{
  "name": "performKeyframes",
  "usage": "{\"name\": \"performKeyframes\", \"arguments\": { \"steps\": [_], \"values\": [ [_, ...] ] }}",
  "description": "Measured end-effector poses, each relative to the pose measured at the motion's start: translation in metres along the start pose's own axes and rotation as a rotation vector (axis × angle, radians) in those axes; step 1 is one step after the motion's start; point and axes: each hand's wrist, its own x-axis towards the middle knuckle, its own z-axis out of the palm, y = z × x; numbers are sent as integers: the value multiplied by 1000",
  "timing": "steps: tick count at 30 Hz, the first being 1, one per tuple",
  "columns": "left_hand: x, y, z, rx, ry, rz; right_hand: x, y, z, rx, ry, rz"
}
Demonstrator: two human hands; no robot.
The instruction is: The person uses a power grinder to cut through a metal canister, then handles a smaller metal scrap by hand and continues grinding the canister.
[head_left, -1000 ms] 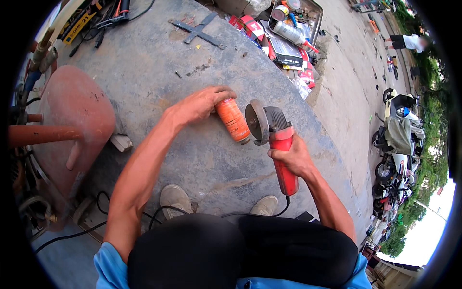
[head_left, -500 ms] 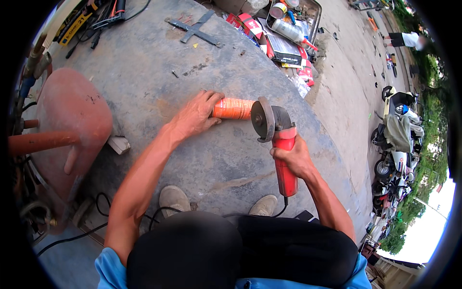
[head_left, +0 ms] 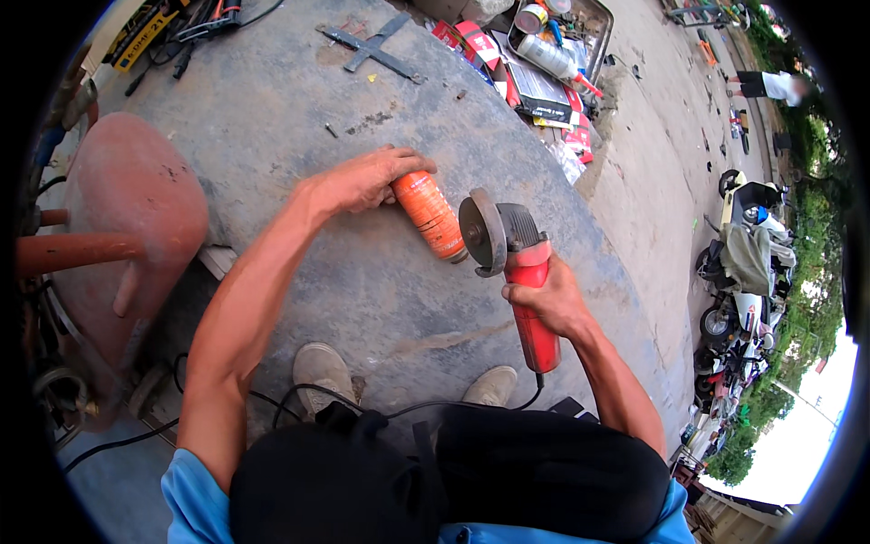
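Observation:
An orange spray can (head_left: 430,216) with dark lines around its body lies slantwise above the grey metal surface. My left hand (head_left: 373,179) is closed around its upper left end. My right hand (head_left: 555,296) grips the red body of an angle grinder (head_left: 532,304). The grinder's disc (head_left: 480,228) stands on edge behind a curved guard, close to the lower right end of the can. Whether disc and can touch, I cannot tell. From the grinder's lower end a black cord (head_left: 458,407) runs left past my shoes (head_left: 323,374).
At my left stands a reddish-brown metal piece (head_left: 136,195) with a thick bar. A flat metal cross (head_left: 372,51) lies farther off. Boxes and a tray (head_left: 594,45) of cans and tubes line the far right edge. Parked motorbikes (head_left: 745,258) and a person (head_left: 770,86) are beyond.
My left hand has moved up a little and swung the can from nearly level to a slant, its right end lower. The grinder has shifted slightly left.

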Motion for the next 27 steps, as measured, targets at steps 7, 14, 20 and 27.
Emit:
{"name": "performKeyframes", "arguments": {
  "steps": [7, 14, 20, 27],
  "values": [
    [7, 0, -6, 41, -48, -14, 3, -12, 3, -61, 41, -46],
    [16, 3, -14, 24, -105, 11, 10, -18, 2, -95, -14, -14],
    [13, 0, -15, -47, -125, 6, 14, -16, 3, -117, -22, 2],
    [15, 11, -14, -164, -226, -200, 12, -15, 1, -84, 47, -60]
  ]
}}
